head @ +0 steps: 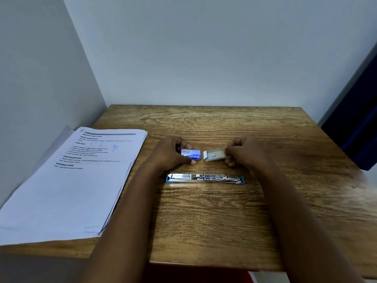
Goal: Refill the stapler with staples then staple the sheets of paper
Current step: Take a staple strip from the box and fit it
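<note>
The stapler lies opened out flat on the tabletop, near the person, so its shiny metal channel faces up and is ready for loading; its ends are blue. Just behind it, the left hand pinches the blue outer sleeve of the staple box, and the right hand grips the grey inner tray, which is drawn out and apart from the sleeve, I think to reach the staples. The sheets of paper wait in a stack at the left.

office desk (printed sheets, stapler)
</note>
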Motion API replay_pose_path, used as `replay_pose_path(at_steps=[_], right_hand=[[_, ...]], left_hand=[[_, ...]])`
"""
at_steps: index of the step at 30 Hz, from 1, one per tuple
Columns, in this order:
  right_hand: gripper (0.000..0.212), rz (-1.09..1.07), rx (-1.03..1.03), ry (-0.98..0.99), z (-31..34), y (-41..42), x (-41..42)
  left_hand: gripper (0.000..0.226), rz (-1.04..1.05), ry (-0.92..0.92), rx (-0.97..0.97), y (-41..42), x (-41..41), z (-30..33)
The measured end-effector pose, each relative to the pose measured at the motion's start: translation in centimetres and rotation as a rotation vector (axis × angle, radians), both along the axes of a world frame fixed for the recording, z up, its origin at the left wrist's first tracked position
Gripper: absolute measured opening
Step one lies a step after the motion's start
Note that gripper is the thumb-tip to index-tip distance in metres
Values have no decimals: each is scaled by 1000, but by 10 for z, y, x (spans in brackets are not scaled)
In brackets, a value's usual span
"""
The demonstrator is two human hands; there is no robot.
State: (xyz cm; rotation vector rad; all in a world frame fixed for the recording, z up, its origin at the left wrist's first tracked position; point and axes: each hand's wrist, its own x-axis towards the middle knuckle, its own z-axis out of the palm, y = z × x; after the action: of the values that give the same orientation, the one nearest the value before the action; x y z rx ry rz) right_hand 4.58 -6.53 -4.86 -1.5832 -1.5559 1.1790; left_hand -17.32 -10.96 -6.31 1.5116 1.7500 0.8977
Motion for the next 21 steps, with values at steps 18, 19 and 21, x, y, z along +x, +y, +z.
replay_pose_path(at_steps=[18,19,21], right_hand=[[15,-26,-86,276,10,0,6],[15,-9,-90,272,10,0,4],[13,16,-101,270,9,-2,2]], left_hand=[[74,-84,-90,188,-1,32,-6],[71,-86,-94,213,-1,31,-4],[60,-104,-115,236,-1,30,-2]])
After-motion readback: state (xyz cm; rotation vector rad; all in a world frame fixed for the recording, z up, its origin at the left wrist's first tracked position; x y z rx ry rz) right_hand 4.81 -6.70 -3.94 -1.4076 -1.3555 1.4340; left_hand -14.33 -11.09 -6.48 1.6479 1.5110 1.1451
